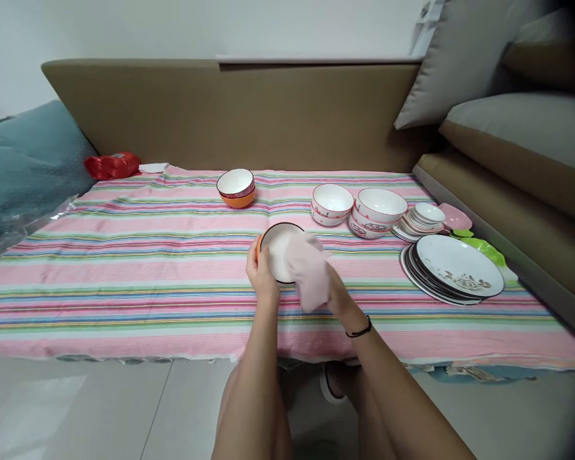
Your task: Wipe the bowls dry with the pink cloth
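Note:
My left hand (262, 275) grips the left side of a bowl (275, 246) with a white inside, a dark rim and an orange outside. The bowl is tipped so its inside faces me. In my right hand (336, 292) is a pale pink cloth (311, 271), which covers the bowl's right part; the cloth is slightly blurred and hides most of my right fingers. Behind the bowl, a stack of small bowls (236, 185), one dark red over an orange one, stands on the striped cloth (182, 255).
To the right are white bowls with red rims (332, 203), larger patterned bowls (378, 207), small dishes (426, 216), a plate stack (460, 265), a pink dish (455, 217) and a green item (486, 250). A red bundle (112, 166) lies back left, near a blue cushion (26, 169).

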The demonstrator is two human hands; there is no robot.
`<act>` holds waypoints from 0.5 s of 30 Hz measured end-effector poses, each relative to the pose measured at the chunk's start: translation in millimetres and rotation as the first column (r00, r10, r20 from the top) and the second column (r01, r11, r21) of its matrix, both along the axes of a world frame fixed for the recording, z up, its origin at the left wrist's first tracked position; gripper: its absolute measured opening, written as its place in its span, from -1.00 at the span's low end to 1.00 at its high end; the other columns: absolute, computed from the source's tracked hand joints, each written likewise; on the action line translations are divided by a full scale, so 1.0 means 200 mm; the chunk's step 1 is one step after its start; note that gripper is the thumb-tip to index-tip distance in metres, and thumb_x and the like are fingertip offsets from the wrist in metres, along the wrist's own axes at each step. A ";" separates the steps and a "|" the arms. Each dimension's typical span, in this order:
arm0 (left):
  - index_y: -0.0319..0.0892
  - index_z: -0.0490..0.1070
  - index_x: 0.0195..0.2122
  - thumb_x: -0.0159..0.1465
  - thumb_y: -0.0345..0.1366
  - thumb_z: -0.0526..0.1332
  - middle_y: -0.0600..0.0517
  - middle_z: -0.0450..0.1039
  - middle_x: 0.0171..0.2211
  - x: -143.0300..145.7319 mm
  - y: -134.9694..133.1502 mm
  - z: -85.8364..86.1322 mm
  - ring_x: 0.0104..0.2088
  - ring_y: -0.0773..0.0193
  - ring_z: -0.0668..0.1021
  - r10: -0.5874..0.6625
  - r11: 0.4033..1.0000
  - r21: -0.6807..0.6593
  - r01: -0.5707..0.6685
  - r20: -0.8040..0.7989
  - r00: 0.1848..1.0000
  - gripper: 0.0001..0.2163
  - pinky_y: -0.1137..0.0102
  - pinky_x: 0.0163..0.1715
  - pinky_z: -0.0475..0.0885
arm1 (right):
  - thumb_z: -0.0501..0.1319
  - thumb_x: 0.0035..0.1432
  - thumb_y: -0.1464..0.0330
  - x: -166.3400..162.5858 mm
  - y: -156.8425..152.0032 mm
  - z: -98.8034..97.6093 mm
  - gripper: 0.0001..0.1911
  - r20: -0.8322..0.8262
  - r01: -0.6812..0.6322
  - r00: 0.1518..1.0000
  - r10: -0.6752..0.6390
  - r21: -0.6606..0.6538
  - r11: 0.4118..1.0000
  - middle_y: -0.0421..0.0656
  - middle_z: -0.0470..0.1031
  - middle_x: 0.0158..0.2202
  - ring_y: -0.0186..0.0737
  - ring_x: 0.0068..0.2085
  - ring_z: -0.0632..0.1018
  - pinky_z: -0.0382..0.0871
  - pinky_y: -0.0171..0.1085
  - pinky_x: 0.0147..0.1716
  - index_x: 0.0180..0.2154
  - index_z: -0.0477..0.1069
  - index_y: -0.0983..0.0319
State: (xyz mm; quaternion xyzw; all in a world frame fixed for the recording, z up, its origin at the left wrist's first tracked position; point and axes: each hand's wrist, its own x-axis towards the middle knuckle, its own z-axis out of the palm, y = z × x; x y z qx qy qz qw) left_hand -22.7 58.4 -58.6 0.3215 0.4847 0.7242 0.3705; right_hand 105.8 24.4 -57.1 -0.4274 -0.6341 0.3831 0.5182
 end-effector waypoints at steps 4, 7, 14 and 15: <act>-0.13 0.49 -0.06 0.17 -0.18 0.23 -0.06 0.47 0.05 -0.01 -0.02 0.00 0.11 0.12 0.44 -0.067 0.998 0.015 0.068 -0.087 0.994 -0.68 0.28 0.15 0.27 | -0.01 0.27 0.31 -0.04 -0.03 0.00 -0.68 0.521 -0.268 0.845 0.117 0.223 0.937 0.04 0.38 0.03 0.00 0.08 0.35 0.22 0.05 0.12 -0.10 0.45 0.26; -0.14 0.50 -0.07 0.15 -0.19 0.24 -0.06 0.49 0.02 -0.02 -0.03 0.00 0.08 0.11 0.46 -0.125 0.992 -0.001 0.125 -0.091 0.988 -0.67 0.26 0.14 0.28 | 0.11 0.19 0.38 -0.05 -0.04 -0.03 -0.59 0.690 -0.261 0.724 0.010 0.260 0.929 0.09 0.30 0.13 0.03 0.19 0.23 0.11 0.07 0.21 0.07 0.33 0.32; -0.19 0.53 -0.14 0.09 -0.24 0.20 -0.08 0.53 -0.03 -0.04 -0.03 -0.05 0.03 0.10 0.50 -0.188 0.980 -0.079 0.182 -0.076 0.979 -0.69 0.24 0.10 0.32 | 0.14 0.09 0.57 -0.13 -0.08 0.00 -0.83 0.847 -0.152 0.526 0.071 0.012 0.988 0.08 0.54 -0.28 -0.05 -0.17 0.52 0.35 -0.13 -0.09 -0.31 0.50 0.41; -0.18 0.53 -0.16 0.09 -0.25 0.19 -0.08 0.53 -0.04 -0.05 -0.03 -0.05 0.03 0.10 0.49 -0.214 0.975 -0.089 0.206 -0.095 0.972 -0.70 0.24 0.10 0.32 | 0.11 0.10 0.58 -0.15 -0.09 0.01 -0.82 0.844 -0.147 0.529 0.088 -0.011 0.989 0.05 0.54 -0.35 -0.11 -0.28 0.53 0.37 -0.19 -0.20 -0.35 0.50 0.41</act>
